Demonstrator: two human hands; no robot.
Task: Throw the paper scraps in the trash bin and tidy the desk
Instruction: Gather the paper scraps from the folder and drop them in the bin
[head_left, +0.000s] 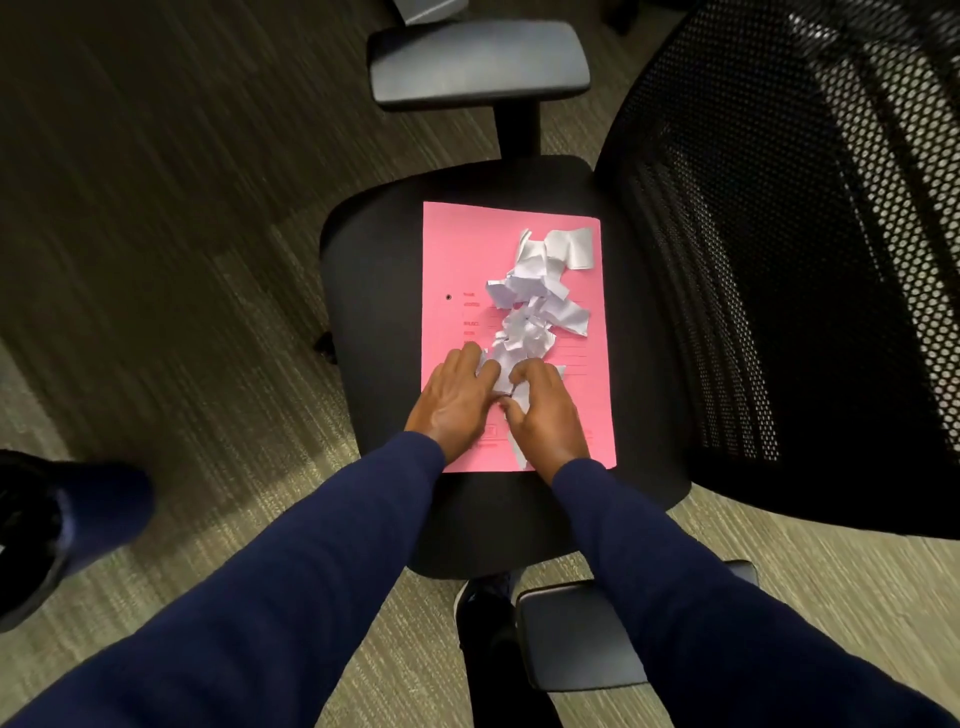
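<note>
A black office chair stands on striped grey-brown carpet, its seat (374, 291) facing up at the middle of the view and its mesh backrest (779, 260) rising on the right. Flat on the seat lies a pink folder (457, 249) with red printed lines and a small punched hole near its left edge. A heap of crumpled white paper scraps (540, 291) runs down the folder's right half, from the far right corner toward the near edge. Both hands work at the near end of that heap. The left hand (457, 395) lies palm down on the folder, fingers spread and partly curled over the nearest scraps, touching them but not closed around any. The right hand (545, 415), just beside it, has its fingers bent inward and pinches white scraps between fingers and thumb; a strip of paper shows beneath its palm. Both arms wear dark blue sleeves (322, 571). One grey armrest (478, 62) sits at the far side of the seat, another (576, 634) at the near side under the right forearm. A dark shoe (31, 540) shows at the left edge of the view.
</note>
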